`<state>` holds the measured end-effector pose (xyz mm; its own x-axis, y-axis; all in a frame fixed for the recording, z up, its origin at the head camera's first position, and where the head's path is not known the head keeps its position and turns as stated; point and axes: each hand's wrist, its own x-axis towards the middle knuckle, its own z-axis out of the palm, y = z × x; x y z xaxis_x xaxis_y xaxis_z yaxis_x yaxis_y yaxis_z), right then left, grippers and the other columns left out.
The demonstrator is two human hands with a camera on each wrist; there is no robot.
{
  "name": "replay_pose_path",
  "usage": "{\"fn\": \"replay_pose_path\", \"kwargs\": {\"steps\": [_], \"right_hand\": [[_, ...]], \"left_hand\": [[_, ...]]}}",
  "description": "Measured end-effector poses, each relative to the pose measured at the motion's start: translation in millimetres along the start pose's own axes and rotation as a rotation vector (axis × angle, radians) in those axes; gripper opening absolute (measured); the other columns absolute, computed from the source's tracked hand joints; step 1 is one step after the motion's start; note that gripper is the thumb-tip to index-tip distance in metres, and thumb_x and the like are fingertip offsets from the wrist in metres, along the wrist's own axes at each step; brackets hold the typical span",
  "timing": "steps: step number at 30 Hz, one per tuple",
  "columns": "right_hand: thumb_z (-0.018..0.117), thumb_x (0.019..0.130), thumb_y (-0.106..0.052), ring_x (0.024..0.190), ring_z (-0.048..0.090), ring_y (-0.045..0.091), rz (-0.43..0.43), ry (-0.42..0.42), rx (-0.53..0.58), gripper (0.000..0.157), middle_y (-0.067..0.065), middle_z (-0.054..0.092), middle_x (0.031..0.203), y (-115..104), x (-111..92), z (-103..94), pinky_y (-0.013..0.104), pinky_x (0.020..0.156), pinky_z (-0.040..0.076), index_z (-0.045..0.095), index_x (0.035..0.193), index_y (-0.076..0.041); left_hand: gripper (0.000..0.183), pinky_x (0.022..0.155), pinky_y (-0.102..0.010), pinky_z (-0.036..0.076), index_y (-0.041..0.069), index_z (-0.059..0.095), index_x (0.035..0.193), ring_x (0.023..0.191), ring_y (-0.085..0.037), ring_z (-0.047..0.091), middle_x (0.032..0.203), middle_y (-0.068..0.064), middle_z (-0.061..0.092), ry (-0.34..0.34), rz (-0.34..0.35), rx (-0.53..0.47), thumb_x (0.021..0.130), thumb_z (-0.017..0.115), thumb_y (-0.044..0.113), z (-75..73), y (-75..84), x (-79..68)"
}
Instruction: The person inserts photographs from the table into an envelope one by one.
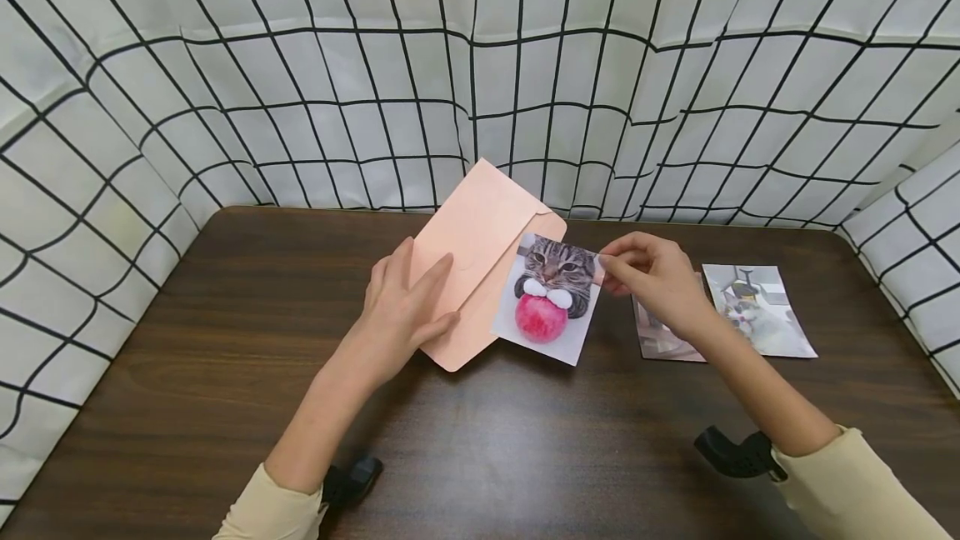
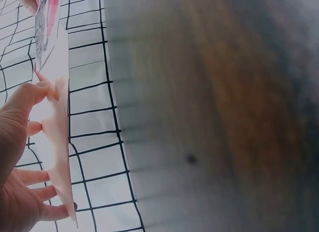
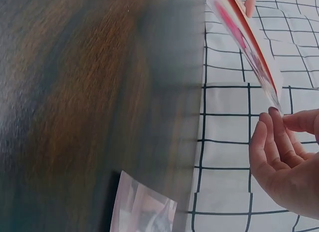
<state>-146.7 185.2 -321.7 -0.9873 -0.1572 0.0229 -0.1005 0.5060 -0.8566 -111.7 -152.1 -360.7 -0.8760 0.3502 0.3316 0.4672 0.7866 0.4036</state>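
A pale pink envelope [image 1: 474, 242] lies tilted on the brown table. Spread over its left side, my left hand [image 1: 402, 304] presses the paper with extended fingers; the left wrist view shows the thumb [image 2: 31, 96] at the flap edge. My right hand [image 1: 651, 277] pinches the upper right corner of a square photo [image 1: 581, 344] of a tabby cat with a fluffy pink ball. The photo is held slanted, overlapping the envelope's lower right part in the head view. Edge-on in the right wrist view, the photo [image 3: 245, 40] runs from my right hand's fingertips toward the envelope.
Right of the envelope lie two more photos: one pinkish photo [image 1: 663, 342] partly hidden under my right hand, and one pale photo [image 1: 761, 311] beside it. A white curtain with black grid lines [image 1: 450, 73] surrounds the table [image 1: 510, 457] at back and sides.
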Motion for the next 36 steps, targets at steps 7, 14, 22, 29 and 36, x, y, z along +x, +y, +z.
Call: {"fn": "replay_pose_path", "kwargs": {"steps": [7,14,22,29,36], "right_hand": [[0.066,0.105,-0.009,0.074,0.071,0.01,0.006,0.015,0.079,0.022,0.016,0.077,0.091,-5,-1,6.2,0.027,0.072,0.062,0.065,0.117,0.01],[0.066,0.104,-0.007,0.073,0.074,0.008,0.048,0.025,0.18,0.025,0.019,0.078,0.094,-13,-2,11.3,0.029,0.074,0.063,0.063,0.119,0.013],[0.067,0.104,-0.007,0.08,0.078,0.015,0.086,0.018,0.19,0.027,0.026,0.077,0.106,-16,-1,17.8,0.03,0.077,0.063,0.063,0.123,0.012],[0.069,0.102,-0.006,0.081,0.078,0.011,0.089,0.014,0.258,0.029,0.027,0.076,0.111,-21,0,24.4,0.031,0.08,0.063,0.064,0.123,0.014],[0.069,0.102,-0.006,0.083,0.079,0.014,0.096,0.022,0.258,0.027,0.028,0.076,0.111,-24,1,30.3,0.026,0.077,0.062,0.065,0.12,0.014]], "left_hand": [[0.058,0.108,-0.072,0.039,0.007,0.056,0.15,0.14,-0.06,0.031,0.161,-0.036,0.027,0.01,0.016,-0.002,0.097,0.078,0.017,-1.2,1.5,0.6],[0.059,0.108,-0.072,0.039,0.008,0.055,0.15,0.141,-0.059,0.03,0.162,-0.036,0.026,0.012,0.031,-0.016,0.096,0.079,0.017,-2.2,1.1,3.4],[0.061,0.11,-0.073,0.037,0.008,0.055,0.151,0.143,-0.059,0.028,0.163,-0.036,0.024,-0.001,0.006,-0.015,0.096,0.079,0.019,-4.2,1.5,3.6],[0.061,0.11,-0.072,0.036,0.006,0.056,0.15,0.141,-0.059,0.03,0.161,-0.038,0.026,0.024,0.017,-0.015,0.095,0.08,0.016,-4.1,2.1,2.2],[0.061,0.111,-0.073,0.036,0.006,0.056,0.15,0.141,-0.059,0.029,0.161,-0.038,0.026,0.028,0.012,-0.009,0.095,0.08,0.015,-2.8,2.3,2.7]]}}
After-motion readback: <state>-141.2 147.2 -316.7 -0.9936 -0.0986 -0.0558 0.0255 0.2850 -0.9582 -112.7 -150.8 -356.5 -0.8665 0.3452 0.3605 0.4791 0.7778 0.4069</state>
